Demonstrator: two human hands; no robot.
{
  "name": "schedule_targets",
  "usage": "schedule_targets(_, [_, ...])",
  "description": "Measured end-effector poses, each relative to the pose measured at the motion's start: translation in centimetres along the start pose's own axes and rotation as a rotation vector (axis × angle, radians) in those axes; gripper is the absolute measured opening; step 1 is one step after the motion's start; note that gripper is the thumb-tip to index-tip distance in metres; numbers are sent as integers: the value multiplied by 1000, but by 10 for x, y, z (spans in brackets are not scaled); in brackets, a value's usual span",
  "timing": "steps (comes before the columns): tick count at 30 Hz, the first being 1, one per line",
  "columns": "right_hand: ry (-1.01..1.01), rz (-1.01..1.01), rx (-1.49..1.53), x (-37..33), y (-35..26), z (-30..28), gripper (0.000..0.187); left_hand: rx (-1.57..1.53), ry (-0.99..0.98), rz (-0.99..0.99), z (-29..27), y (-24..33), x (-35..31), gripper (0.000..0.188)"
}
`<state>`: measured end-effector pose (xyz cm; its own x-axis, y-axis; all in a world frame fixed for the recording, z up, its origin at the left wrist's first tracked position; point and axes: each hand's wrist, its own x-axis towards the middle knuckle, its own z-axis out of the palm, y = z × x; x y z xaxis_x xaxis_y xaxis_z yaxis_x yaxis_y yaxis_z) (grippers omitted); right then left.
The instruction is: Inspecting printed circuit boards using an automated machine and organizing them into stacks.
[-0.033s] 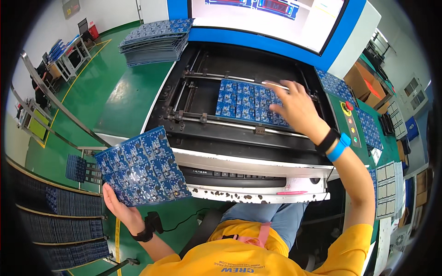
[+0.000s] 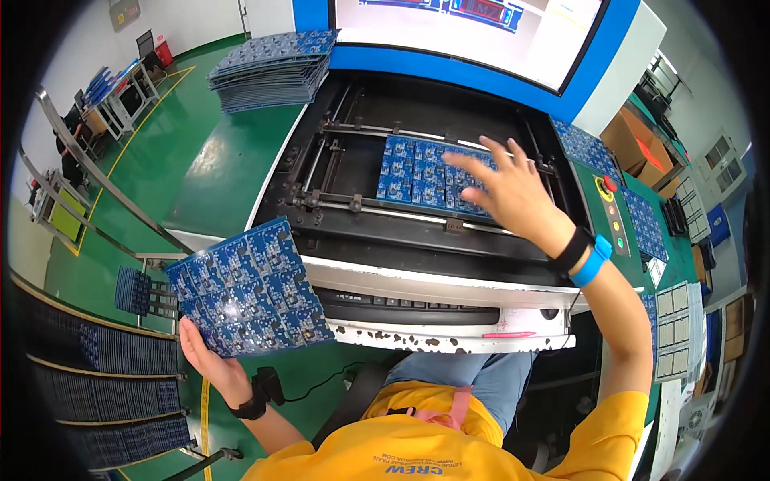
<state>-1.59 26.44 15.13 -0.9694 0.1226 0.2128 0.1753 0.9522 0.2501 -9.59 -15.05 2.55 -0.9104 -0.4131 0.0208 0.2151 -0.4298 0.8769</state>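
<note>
My left hand (image 2: 210,365) grips a blue circuit board panel (image 2: 245,293) by its lower left edge, tilted up in front of the machine. Its thumb lies along the edge and the other fingers are hidden behind the panel. A second blue circuit board panel (image 2: 411,172) lies flat between the metal rails of the machine's black bed (image 2: 361,240). Over the right part of that panel is my right hand (image 2: 513,188), fingers spread and holding nothing. Whether its fingertips touch the board I cannot tell.
A stack of board panels (image 2: 269,72) stands on the green surface at the back left. A screen (image 2: 473,36) rises behind the bed. At right is a button panel (image 2: 611,212) with a red knob. A keyboard (image 2: 409,311) and pink pen (image 2: 509,334) lie below; racks (image 2: 120,393) hold boards.
My right hand's fingers have spread and shifted slightly left over the panel in the bed. My left hand and its panel have hardly moved.
</note>
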Motion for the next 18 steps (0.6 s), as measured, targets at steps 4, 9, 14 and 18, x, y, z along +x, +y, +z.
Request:
schedule_targets(4, [-532, -62, 422, 11, -12, 8, 48, -11, -71, -12, 6, -3, 3, 43])
schedule_targets(9, [-515, 8, 536, 25, -35, 11, 56, -3, -95, -16, 2, -4, 5, 42])
schedule_targets(14, [-540, 57, 603, 69, -83, 17, 65, -9, -111, -18, 4, 0, 0, 40])
schedule_targets(18, [-534, 240, 644, 98, -117, 17, 76, -23, -84, 11, 14, 2, -7, 30])
